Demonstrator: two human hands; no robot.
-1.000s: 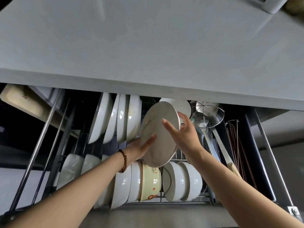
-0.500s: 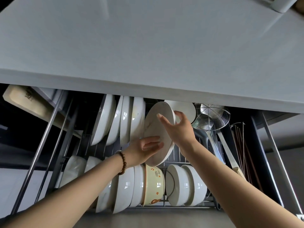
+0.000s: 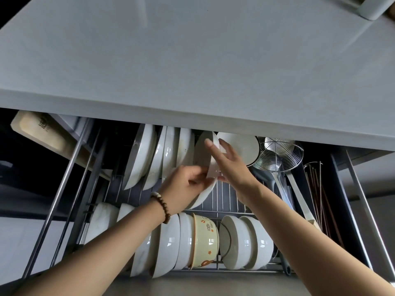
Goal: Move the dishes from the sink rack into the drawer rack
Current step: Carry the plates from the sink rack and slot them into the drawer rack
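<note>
A white plate (image 3: 203, 154) stands on edge in the wire drawer rack (image 3: 224, 197), just right of several white plates (image 3: 145, 154) lined up there. My left hand (image 3: 186, 184) grips the plate's lower rim with curled fingers. My right hand (image 3: 228, 163) rests against its right face, fingers extended, fingertips at the upper rim. Another white dish (image 3: 241, 148) leans behind my right hand. White bowls (image 3: 171, 242) and a cream patterned bowl (image 3: 205, 240) fill the front row of the rack.
The grey countertop (image 3: 192, 60) overhangs the back of the drawer. A wire skimmer (image 3: 277, 154), ladles and chopsticks (image 3: 318, 189) sit at the right. A wooden board (image 3: 40, 133) lies at upper left. Metal drawer rails (image 3: 64, 189) run along both sides.
The plate has moved back and left into the rack, turning more upright next to the row of plates. Both hands followed it, and my left fingers have curled round its lower rim.
</note>
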